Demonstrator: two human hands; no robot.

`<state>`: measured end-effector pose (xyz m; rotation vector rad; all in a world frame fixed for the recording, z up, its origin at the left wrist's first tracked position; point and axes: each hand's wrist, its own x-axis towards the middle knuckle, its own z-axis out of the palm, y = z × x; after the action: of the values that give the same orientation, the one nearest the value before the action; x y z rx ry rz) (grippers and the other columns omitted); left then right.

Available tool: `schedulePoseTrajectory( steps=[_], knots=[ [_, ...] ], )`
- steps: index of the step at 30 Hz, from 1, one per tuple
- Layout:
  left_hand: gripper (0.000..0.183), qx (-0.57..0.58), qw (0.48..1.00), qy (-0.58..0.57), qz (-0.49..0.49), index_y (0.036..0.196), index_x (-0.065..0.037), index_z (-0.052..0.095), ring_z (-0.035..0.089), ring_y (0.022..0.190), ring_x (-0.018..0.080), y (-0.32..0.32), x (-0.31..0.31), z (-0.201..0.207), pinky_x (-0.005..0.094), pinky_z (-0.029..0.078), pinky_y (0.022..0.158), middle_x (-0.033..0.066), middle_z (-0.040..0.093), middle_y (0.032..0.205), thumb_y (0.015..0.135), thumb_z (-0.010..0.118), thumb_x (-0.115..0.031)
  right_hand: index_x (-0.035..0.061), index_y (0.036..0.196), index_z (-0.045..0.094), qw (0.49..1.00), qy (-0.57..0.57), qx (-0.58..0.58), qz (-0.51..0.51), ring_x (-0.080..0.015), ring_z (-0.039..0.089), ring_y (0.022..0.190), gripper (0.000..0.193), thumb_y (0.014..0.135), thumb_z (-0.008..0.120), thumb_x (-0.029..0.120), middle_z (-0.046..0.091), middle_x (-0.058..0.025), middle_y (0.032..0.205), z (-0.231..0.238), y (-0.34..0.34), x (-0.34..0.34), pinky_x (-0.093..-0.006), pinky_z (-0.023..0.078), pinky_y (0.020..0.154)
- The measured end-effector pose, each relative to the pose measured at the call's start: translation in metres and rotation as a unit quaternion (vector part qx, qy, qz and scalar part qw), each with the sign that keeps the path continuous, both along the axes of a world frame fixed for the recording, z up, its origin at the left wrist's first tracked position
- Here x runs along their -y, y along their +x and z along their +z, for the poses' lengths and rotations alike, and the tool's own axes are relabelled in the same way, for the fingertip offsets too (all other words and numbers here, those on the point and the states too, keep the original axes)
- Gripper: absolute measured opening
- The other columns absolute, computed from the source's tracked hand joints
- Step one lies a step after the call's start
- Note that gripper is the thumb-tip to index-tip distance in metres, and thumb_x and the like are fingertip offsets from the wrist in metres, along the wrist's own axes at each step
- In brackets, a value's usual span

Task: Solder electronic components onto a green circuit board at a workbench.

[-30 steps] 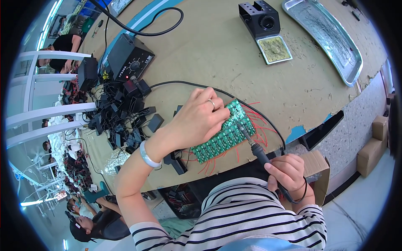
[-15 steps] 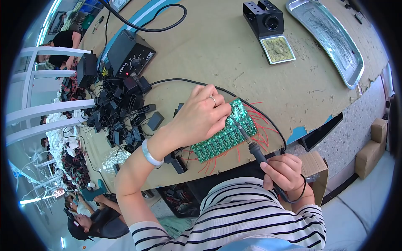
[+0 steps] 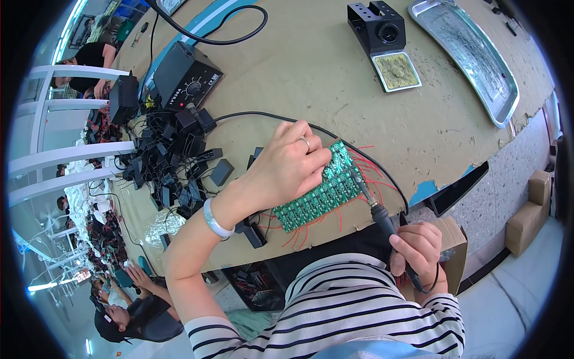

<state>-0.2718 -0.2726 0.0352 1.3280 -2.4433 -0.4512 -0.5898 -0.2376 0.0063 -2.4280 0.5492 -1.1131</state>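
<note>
A green circuit board panel (image 3: 312, 206) lies on the brown tabletop in front of me, with thin red wires (image 3: 378, 173) sticking out around its edges. My left hand (image 3: 289, 160), a ring on one finger, rests over the panel's upper left part. Its fingers are closed in a pinch at the board, and what they hold is hidden. In my right hand (image 3: 418, 248) is a soldering iron (image 3: 384, 220), gripped by its dark handle. The iron slants up and left, its tip over the right part of the panel.
A black soldering station (image 3: 187, 76) stands back left beside a heap of small black cased parts (image 3: 179, 155). The iron stand (image 3: 382, 30), its sponge tray (image 3: 396, 70) and a long metal tray (image 3: 472, 57) sit at the back right. Other people (image 3: 134, 317) work at left.
The soldering iron and my right hand have shifted a little to the right. My left hand has hardly moved. At lower left a co-worker's hand has risen.
</note>
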Motion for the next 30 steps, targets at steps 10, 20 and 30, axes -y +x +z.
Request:
schedulePoseTrajectory(
  steps=[10,20,30],
  knots=[
    [0.013,0.029,0.999,-0.016,-0.004,0.083,-0.006,0.065,0.055,0.093,0.026,-0.005,0.0,0.005,0.0409,0.043,0.091,0.0044,0.061,0.084,0.074,0.074,-0.008,0.001,0.106,0.069,1.0,-0.006,0.008,-0.021,-0.0202,0.068,0.071,0.025,0.094,0.064,0.022,0.063,-0.0049,0.079,0.002,-0.002,-0.001,-0.0295,0.055,0.057],
    [0.017,0.058,0.997,-0.033,0.035,0.094,-0.006,0.067,0.057,0.102,0.0287,-0.007,-0.015,0.016,0.0433,0.043,0.093,0.007,0.063,0.097,0.078,0.074,-0.009,0.0011,0.105,0.069,1.0,0.01,0.013,-0.011,-0.0209,0.068,0.07,0.023,0.094,0.064,0.02,0.063,-0.005,0.079,0.002,-0.002,0.0,-0.0295,0.054,0.056],
    [0.014,0.056,0.935,0.037,0.349,0.102,0.0,0.067,0.063,0.098,0.0315,0.064,-0.127,0.056,0.0382,0.051,0.085,0.0142,0.066,0.102,0.089,0.065,0.002,0.0014,0.102,0.068,0.997,0.013,0.034,-0.061,-0.0236,0.067,0.067,0.018,0.092,0.06,0.014,0.063,-0.007,0.076,-0.008,-0.006,-0.002,-0.0329,0.05,0.054]
  ],
)
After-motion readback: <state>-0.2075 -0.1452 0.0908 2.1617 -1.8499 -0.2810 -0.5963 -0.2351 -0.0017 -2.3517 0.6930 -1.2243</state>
